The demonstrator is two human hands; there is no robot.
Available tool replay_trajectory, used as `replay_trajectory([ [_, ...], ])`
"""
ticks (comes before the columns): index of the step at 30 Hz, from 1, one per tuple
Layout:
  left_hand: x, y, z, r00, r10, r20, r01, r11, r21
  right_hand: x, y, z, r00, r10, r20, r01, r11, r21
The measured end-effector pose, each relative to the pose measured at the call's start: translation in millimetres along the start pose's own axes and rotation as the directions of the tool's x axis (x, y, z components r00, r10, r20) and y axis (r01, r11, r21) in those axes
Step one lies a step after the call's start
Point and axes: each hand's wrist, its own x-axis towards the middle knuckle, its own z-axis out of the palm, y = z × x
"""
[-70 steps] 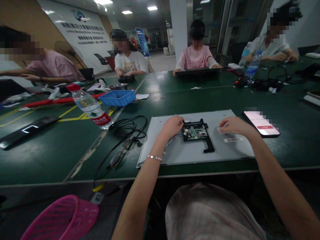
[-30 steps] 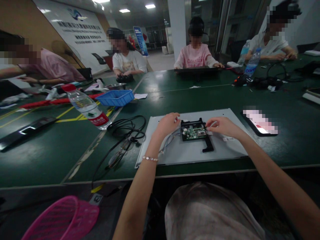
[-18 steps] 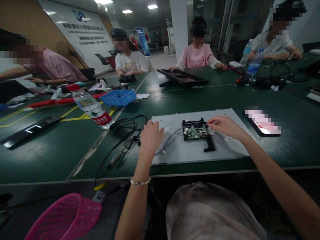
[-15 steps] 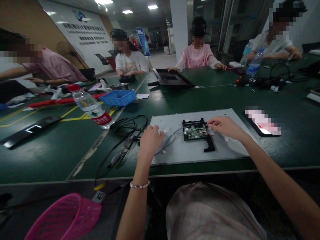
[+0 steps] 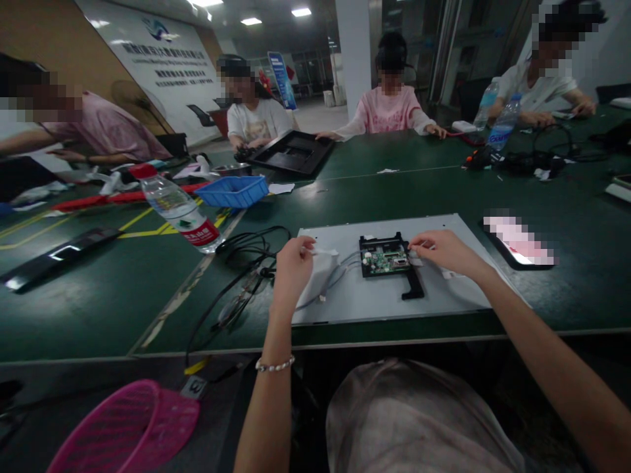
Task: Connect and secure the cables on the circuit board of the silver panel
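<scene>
A green circuit board (image 5: 389, 261) sits in a black plastic bracket (image 5: 413, 286), which lies on a flat grey panel (image 5: 345, 303). Thin grey wires (image 5: 340, 270) run from the board's left side toward my left hand (image 5: 294, 270). That hand is closed, its fingertips pinched on a whitish, see-through strip (image 5: 326, 252) above the panel's left part. At the bracket's right edge, my right hand (image 5: 441, 251) has thumb and forefinger pressed together. What they grip is too small to make out; a pale tab (image 5: 417, 261) shows just below them.
Black cables (image 5: 251, 244) and a water bottle (image 5: 185, 217) stand left of the panel, with a blue basket (image 5: 234, 192) beyond. A phone (image 5: 522, 246) lies at right. Across the table a person holds a black frame (image 5: 296, 152). A pink basket (image 5: 162, 427) is below the edge.
My left hand has lifted slightly and its fingers have curled in around the strip. My right hand stays put. Across the table, the black frame has shifted left.
</scene>
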Motion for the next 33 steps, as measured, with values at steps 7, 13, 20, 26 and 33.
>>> replay_trajectory([
  [7,5,11,-5.3,0.98,0.131,0.147,-0.103,0.977,-0.187,2,-10,-4,0.997,-0.08,-0.024,0.079,0.997,-0.014],
  [13,-1,11,8.5,0.877,0.259,0.404,-0.273,0.962,-0.024,-13,-58,2,0.962,-0.26,0.081,0.265,0.962,-0.071],
  [20,-7,9,13.3,0.857,0.214,0.469,-0.268,0.962,0.05,-31,-108,51,0.889,-0.439,0.128,0.452,0.887,-0.095],
  [26,-10,5,14.9,0.842,0.28,0.461,-0.34,0.939,0.05,-29,-116,80,0.853,-0.483,0.196,0.513,0.846,-0.147],
  [33,-13,1,15.7,0.864,0.259,0.432,-0.331,0.939,0.098,-37,-112,86,0.865,-0.468,0.182,0.492,0.862,-0.122],
])
